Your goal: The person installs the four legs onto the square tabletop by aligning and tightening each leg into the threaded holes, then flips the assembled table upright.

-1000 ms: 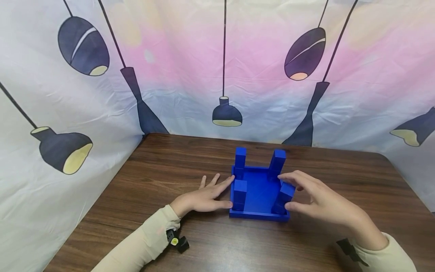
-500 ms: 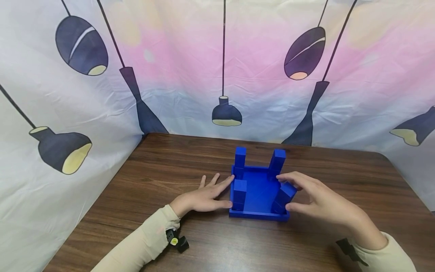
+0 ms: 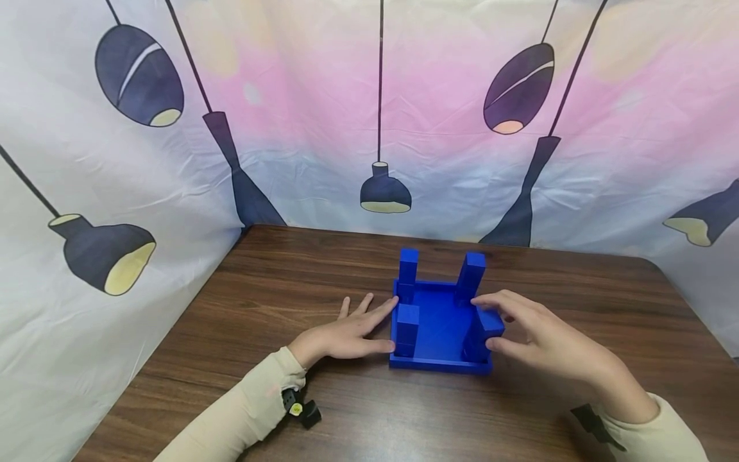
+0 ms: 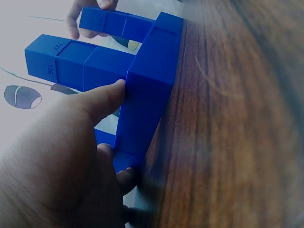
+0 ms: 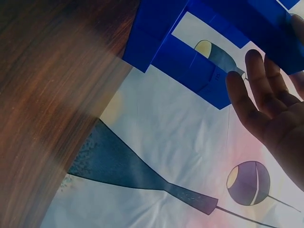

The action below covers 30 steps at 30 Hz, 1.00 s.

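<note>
A shallow blue tray [image 3: 441, 321] lies on the wooden table with a blue post of stacked blocks at each corner. My left hand [image 3: 340, 338] rests flat on the table, fingers spread and straight, thumb and index fingertips at the tray's left wall. Close to that thumb is the near left post [image 4: 71, 61], marked with small numbers. My right hand [image 3: 539, 333] pinches the upper block [image 3: 488, 321] of the near right post between thumb and fingers; this block sits twisted and overhangs the tray's right wall in the head view. Both far posts, left [image 3: 408, 273] and right [image 3: 471, 276], stand upright.
The brown table [image 3: 277, 276] runs back to a hanging cloth [image 3: 312, 128] printed with lamps. A black strap with a small yellow-marked piece [image 3: 297, 409] hangs at the left sleeve's cuff.
The upper block of the near right post has tilted and turned between my right thumb and fingers; the thumb has risen slightly. My left hand has stayed in place.
</note>
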{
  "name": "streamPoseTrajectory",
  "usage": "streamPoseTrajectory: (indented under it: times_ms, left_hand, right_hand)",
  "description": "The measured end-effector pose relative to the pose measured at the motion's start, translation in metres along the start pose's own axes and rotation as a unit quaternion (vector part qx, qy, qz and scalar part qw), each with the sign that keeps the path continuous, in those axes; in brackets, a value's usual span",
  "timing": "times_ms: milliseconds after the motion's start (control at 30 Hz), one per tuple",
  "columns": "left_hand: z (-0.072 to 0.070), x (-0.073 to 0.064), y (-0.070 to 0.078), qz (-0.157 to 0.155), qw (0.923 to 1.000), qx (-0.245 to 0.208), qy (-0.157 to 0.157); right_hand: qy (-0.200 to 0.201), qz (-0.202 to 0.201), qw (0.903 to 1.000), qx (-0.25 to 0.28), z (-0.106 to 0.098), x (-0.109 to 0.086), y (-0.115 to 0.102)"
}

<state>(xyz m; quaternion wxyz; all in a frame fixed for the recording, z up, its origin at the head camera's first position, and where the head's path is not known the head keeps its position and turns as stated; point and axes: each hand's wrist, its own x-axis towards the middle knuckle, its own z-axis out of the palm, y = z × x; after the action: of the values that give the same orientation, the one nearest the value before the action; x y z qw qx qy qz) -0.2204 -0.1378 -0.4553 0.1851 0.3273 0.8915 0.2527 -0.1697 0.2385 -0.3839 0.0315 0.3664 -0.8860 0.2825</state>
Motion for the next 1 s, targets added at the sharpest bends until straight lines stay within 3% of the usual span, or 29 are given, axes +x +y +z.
streamPoseTrajectory:
  times_ms: [333, 600, 1000]
  left_hand:
    - [0.0007, 0.0002, -0.0009, 0.001, 1.0000, 0.002, -0.001]
    - [0.0002, 0.0002, -0.0007, -0.002, 1.0000, 0.005, -0.002]
    - [0.0031, 0.0015, -0.0058, 0.018, 0.9996, -0.017, 0.011]
  right_hand:
    - [-0.003, 0.010, 0.9998, 0.019, 0.0010, 0.0006, -0.0004]
    - [-0.008, -0.012, 0.9996, 0.026, 0.0012, 0.0005, 0.0020]
    - [-0.051, 0.022, 0.9967, 0.059, -0.0012, 0.0002, -0.0010]
